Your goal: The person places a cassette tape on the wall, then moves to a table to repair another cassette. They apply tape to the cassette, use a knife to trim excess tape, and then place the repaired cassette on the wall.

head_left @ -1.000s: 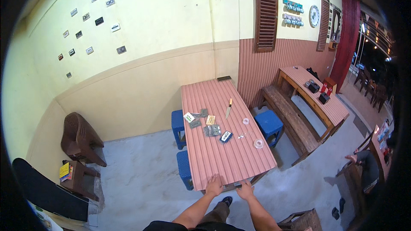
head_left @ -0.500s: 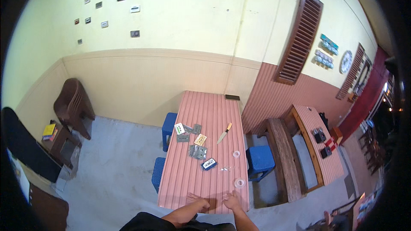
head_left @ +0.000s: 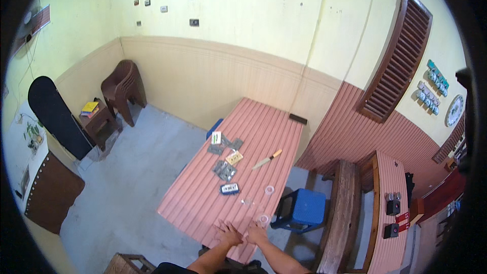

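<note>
At the near end of the pink ridged table [head_left: 190,198], my left hand [head_left: 229,235] rests palm down with its fingers spread. My right hand [head_left: 256,234] lies beside it, fingers stretched forward and holding nothing. Just beyond the right fingertips is a roll of clear tape [head_left: 263,219], and farther up sits a second tape roll [head_left: 269,190]. A blue-and-white cassette [head_left: 230,189] lies ahead of my hands. Past it are several grey cassettes [head_left: 224,171], a cream cassette [head_left: 234,158] and a white cassette [head_left: 216,137]. To their right lies a knife [head_left: 267,160] with a pale handle.
Small clear scraps [head_left: 247,202] lie near the tape. A dark flat object [head_left: 298,119] sits at the table's far corner. A blue stool [head_left: 304,207] and wooden bench [head_left: 340,218] stand on the right. Stacked brown chairs [head_left: 124,89] are at the far left.
The view has turned to the left, so the table looks slanted and more of the room's left side shows. Both hands stay on the table's near end; the cassettes and knife lie as before.
</note>
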### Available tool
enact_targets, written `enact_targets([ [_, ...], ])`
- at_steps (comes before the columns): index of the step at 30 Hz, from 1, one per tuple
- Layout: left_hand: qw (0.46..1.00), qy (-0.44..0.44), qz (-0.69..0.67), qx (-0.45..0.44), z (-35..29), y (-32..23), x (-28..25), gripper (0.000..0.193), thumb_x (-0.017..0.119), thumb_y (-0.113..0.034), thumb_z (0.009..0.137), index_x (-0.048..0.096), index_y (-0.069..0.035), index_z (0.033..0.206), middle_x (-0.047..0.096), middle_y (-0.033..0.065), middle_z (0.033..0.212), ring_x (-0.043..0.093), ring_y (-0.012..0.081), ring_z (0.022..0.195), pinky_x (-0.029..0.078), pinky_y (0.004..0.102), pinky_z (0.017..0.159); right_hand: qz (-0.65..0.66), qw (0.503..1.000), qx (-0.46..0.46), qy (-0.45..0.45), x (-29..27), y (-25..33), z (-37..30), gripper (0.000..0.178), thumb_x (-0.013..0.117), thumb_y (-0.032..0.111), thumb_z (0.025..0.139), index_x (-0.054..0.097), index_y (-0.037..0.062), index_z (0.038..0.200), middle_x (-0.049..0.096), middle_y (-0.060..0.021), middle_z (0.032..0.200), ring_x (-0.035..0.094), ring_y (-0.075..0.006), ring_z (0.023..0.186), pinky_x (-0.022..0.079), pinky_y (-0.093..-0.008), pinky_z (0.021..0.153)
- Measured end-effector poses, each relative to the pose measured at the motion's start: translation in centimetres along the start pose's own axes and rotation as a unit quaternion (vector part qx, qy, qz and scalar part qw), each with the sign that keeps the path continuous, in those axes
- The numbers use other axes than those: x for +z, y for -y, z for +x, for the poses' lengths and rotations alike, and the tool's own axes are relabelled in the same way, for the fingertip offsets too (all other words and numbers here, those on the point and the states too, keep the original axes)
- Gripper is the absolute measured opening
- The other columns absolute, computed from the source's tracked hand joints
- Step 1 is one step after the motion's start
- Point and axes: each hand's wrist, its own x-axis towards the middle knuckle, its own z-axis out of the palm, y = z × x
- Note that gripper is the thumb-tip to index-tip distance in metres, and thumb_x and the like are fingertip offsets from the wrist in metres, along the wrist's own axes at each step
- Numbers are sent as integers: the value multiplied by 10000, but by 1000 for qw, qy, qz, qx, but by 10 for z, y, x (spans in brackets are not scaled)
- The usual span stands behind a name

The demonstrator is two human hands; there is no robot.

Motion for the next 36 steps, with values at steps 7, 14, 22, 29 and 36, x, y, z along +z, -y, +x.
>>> enact_targets([
  [7, 993, -34, -93, 63, -13, 8, 8, 951, 573, -697, 1002, 512, -7, 1655, 171, 338, 1830, -137, 769, 1577, -83, 1000, 1084, -29, 996, -70, -46, 15, -29, -6, 577, 766, 336, 898, 719, 100, 1422, 501, -187, 1674, 408, -428, 1577, 465, -623, 1224],
  [14, 990, -45, -126, -49, -8, -7, 7, 1133, 708, -690, 944, 290, -38, 1771, 115, 217, 1878, -154, 658, 1642, 56, 963, 1161, 124, 979, -111, -114, -1, -49, 10, 459, 746, 224, 892, 748, 72, 1326, 575, -188, 1577, 560, -416, 1451, 548, -504, 1165],
  [22, 956, 45, -252, -142, 16, -15, -55, 886, 758, -591, 924, 581, -7, 1566, 533, 284, 1651, 494, 543, 1528, 522, 752, 1087, 79, 995, -35, -56, -66, -90, 31, 742, 837, 311, 866, 611, 50, 1523, 540, -259, 1604, 543, -445, 1479, 537, -500, 1181],
  [29, 899, -79, -393, -175, 52, -96, -74, 720, 733, -598, 932, 652, -45, 1386, 751, 260, 1338, 762, 454, 1175, 620, 579, 982, 1, 990, -133, 38, -70, -92, 106, 679, 789, 397, 931, 620, -14, 1444, 716, -339, 1351, 705, -510, 1256, 561, -581, 1118],
  [36, 787, -141, -473, -371, 34, -131, -67, 894, 795, -747, 858, 642, -6, 1334, 785, 259, 1185, 775, 445, 1087, 614, 568, 935, 49, 978, -157, 128, -131, -139, 138, 600, 735, 471, 970, 662, 121, 1452, 679, -287, 1473, 660, -534, 1316, 556, -604, 1079],
])
